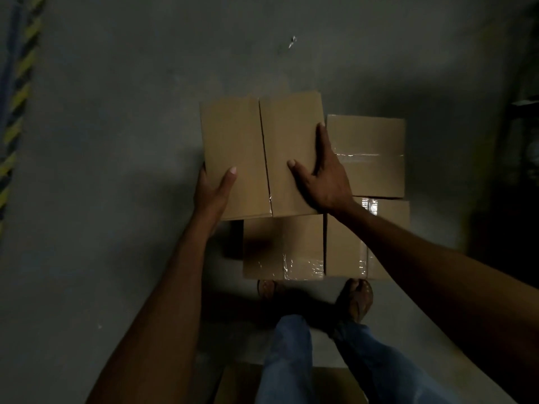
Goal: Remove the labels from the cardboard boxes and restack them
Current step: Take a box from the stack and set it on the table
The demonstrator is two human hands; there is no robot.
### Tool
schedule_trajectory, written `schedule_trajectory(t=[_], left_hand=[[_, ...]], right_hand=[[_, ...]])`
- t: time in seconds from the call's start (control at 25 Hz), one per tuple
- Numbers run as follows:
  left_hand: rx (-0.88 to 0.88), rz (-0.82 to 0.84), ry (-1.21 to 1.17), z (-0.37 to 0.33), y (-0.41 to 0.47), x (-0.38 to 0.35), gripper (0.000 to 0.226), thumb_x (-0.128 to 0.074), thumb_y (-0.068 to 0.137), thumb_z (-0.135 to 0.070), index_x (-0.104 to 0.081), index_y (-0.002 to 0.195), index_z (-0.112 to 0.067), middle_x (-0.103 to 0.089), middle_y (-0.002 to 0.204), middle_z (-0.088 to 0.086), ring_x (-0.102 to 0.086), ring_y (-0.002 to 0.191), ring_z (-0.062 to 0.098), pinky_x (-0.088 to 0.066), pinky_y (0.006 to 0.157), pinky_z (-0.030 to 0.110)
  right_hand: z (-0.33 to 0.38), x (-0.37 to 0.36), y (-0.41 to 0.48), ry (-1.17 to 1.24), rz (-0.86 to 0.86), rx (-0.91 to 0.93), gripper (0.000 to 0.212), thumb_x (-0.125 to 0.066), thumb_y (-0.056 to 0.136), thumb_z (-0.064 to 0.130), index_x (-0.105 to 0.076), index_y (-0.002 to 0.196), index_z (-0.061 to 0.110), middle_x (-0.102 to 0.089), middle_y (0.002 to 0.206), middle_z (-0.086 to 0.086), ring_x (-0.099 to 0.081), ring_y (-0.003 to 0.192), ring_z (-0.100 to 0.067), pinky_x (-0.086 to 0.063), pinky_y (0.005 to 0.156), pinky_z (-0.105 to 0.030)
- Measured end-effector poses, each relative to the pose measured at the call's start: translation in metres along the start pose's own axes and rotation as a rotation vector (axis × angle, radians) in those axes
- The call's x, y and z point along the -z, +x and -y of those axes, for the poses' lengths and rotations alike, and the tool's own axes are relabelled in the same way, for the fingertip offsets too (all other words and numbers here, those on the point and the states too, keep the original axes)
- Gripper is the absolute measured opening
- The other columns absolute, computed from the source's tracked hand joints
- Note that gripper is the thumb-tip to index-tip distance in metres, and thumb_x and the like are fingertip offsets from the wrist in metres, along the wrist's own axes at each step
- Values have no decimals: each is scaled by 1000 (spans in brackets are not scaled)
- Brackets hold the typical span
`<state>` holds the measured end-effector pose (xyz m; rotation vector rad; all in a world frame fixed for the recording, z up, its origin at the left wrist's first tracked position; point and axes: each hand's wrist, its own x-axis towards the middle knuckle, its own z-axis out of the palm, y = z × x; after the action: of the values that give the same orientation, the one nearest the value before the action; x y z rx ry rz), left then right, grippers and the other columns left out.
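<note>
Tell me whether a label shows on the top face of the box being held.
No, the top face of the held box shows only plain cardboard and a centre seam between the left hand and right hand.

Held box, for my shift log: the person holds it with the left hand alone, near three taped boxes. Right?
No: the head view shows both the left hand and the right hand holding the held box, one at each side, near three taped boxes.
</note>
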<state>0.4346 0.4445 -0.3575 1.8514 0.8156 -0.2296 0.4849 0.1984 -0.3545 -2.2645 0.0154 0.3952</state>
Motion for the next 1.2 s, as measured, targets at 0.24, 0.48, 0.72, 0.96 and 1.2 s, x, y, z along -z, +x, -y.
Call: schedule_trajectory(t=[0.24, 0.48, 0.72, 0.96, 1.2], left_hand=[[-65, 24, -2, -52, -51, -21, 73, -73, 91, -44, -44, 152, -17, -56, 143, -4, -53, 123, 6, -40, 81, -3], [-118, 166, 30, -136, -160, -86, 66, -73, 90, -50, -50, 146, -25, -61, 130, -12, -59, 115, 5, -45, 91, 12], [-162, 436, 164, -200, -252, -154, 70, -73, 91, -47, -48, 148, -18, -60, 138, -3, -56, 121, 12, -42, 95, 17], [-167, 784, 338, -209, -327, -200, 79, -72, 90, -50, -40, 153, -15, -56, 144, 4, -56, 126, 21, -45, 101, 30], [-270, 1031, 531, -201, -422, -236, 80, -75, 85, -55, -43, 150, -21, -61, 134, -1, -60, 118, 22, -53, 102, 41]], right_hand=[[-3, 61, -38, 116, -86, -120, 108, -63, 92, 66, 8, 166, 30, -30, 170, -3, -47, 143, -29, -44, 113, -43], [-19, 194, -123, 282, -245, -302, 99, -73, 85, 59, -16, 161, 36, -51, 152, -1, -56, 130, -26, -49, 107, -53], [-42, 294, -237, 379, -403, -525, 97, -74, 86, 58, -15, 160, 38, -52, 148, -3, -57, 123, -23, -51, 104, -52], [-47, 331, -362, 498, -646, -778, 98, -79, 83, 49, -19, 160, 37, -51, 150, -4, -54, 129, -27, -45, 108, -48], [-54, 320, -499, 676, -924, -971, 95, -80, 85, 44, -23, 160, 33, -53, 148, -5, -55, 127, -30, -47, 104, -45]])
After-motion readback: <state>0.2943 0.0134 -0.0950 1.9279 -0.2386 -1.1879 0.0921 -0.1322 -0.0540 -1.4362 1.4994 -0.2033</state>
